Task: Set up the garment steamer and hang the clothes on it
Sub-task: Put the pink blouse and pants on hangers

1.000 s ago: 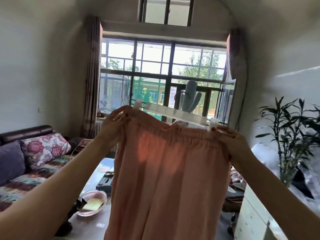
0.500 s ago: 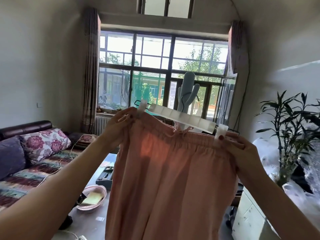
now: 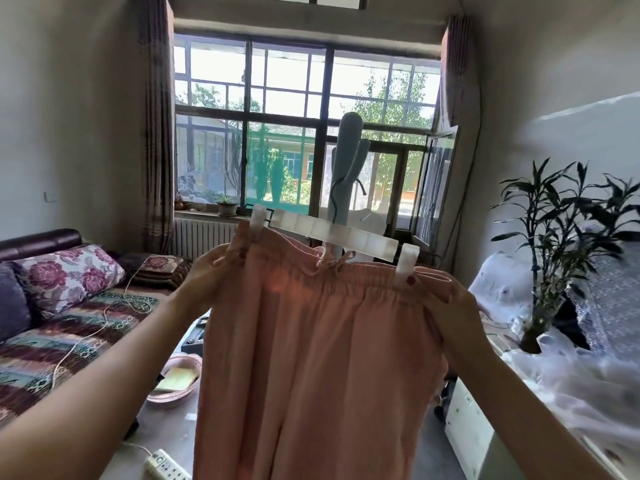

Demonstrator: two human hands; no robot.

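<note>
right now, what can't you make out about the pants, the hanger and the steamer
- Head view: the pink pants run off the bottom edge, so the hems are unseen.
- The steamer base is hidden behind the pants and the white clip hanger.
- The hanger's hook is mostly hidden behind its left clip.
- The left hand fingertips are tucked behind the waistband.
- The right hand covers the pants' right edge.

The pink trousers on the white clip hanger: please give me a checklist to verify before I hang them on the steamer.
1. Left clip bites the waistband: ok.
2. Right clip bites the waistband: ok.
3. Left hand and right hand both hold the pink trousers: ok.
4. Hanger bar level: not ok, it slopes down to the right.
5. Hanger hook free: cannot tell.
6. Steamer upright behind: ok.
</note>
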